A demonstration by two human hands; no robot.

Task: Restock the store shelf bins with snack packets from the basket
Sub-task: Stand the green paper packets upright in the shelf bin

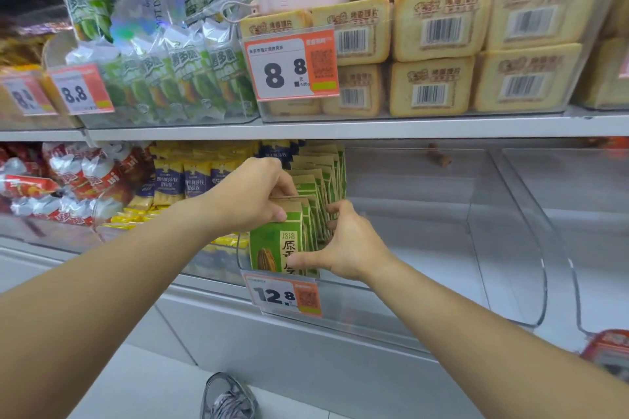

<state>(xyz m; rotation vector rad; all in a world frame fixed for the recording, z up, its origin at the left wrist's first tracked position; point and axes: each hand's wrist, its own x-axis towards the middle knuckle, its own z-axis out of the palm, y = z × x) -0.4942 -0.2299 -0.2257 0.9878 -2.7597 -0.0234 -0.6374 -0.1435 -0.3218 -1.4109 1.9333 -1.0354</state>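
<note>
Inside lower bin (401, 313): left grip (250, 196) pinching green packets (277, 245); right grip (343, 241) clamped alongside.

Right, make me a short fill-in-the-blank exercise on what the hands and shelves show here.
1. Both hands, the left hand and right hand, hold the row of green-and-tan paper snack packets on the ____ shelf.
2. The orange-and-white price tag under those packets reads ____.
3. The clear plastic bin right of the packets is almost ____.
4. The tan rectangular biscuit packs on the upper shelf are priced at ____.

Missing words: lower; 12.8; empty; 8.8
</note>
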